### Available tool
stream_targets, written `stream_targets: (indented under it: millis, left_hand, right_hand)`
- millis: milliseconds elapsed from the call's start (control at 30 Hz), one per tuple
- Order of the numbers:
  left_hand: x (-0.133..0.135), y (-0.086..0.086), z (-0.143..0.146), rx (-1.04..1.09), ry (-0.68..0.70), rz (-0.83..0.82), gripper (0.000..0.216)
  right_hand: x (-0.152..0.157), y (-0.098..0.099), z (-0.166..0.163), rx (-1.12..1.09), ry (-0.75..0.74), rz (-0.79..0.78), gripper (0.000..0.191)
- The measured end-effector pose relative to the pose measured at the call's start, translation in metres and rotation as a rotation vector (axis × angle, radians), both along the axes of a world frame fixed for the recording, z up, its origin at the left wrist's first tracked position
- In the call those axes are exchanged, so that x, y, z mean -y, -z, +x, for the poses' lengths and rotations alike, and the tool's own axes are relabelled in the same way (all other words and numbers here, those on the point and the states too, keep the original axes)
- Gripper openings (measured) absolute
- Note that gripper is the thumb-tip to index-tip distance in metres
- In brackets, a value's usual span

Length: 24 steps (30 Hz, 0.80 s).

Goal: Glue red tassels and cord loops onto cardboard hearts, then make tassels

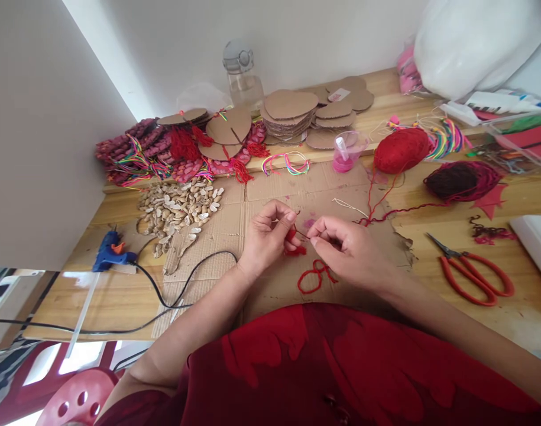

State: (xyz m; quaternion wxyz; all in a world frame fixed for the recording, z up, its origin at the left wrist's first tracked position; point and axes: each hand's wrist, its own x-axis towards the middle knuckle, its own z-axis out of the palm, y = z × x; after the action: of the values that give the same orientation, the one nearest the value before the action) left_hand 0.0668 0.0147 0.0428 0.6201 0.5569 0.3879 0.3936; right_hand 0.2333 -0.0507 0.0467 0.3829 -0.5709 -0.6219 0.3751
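My left hand (pixel 270 236) pinches red yarn (pixel 294 251), part of which hangs below its fingers. A thin dark strand runs from there across a small gap to my right hand (pixel 347 251), whose thumb and forefinger close on it. Both hands are just above the cardboard sheet (pixel 270 290). Between them and my body a loop of red yarn (pixel 312 280) lies on the cardboard. Beyond my right hand, strands trail back to a red yarn ball (pixel 401 149) and a dark maroon yarn ball (pixel 463 179).
Scissors (pixel 469 272) with orange handles lie at right. Peanut shells (pixel 177 207) and a blue glue gun (pixel 113 251) with its black cord are at left. Behind stand cardboard pieces (pixel 290 109), a bottle (pixel 243 77) and a cup of pink liquid (pixel 344 157).
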Motion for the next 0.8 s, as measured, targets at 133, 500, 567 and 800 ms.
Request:
stream_targets:
  millis: [133, 500, 567, 800]
  left_hand:
    - [0.003, 0.002, 0.003, -0.036, -0.054, 0.077, 0.03]
    - [-0.001, 0.01, 0.006, 0.033, -0.072, 0.046, 0.036]
    - [-0.002, 0.008, 0.004, 0.023, -0.059, 0.044, 0.038]
    - [0.005, 0.002, 0.003, 0.037, 0.079, 0.063, 0.034]
  right_hand:
    - [0.002, -0.002, -0.003, -0.006, -0.059, -0.02, 0.013]
    - [0.0, 0.011, -0.008, 0.036, -0.145, 0.121, 0.012]
    - [-0.003, 0.013, -0.005, -0.06, -0.101, 0.035, 0.009]
    - [-0.011, 0.005, -0.001, -0.231, -0.083, -0.127, 0.02]
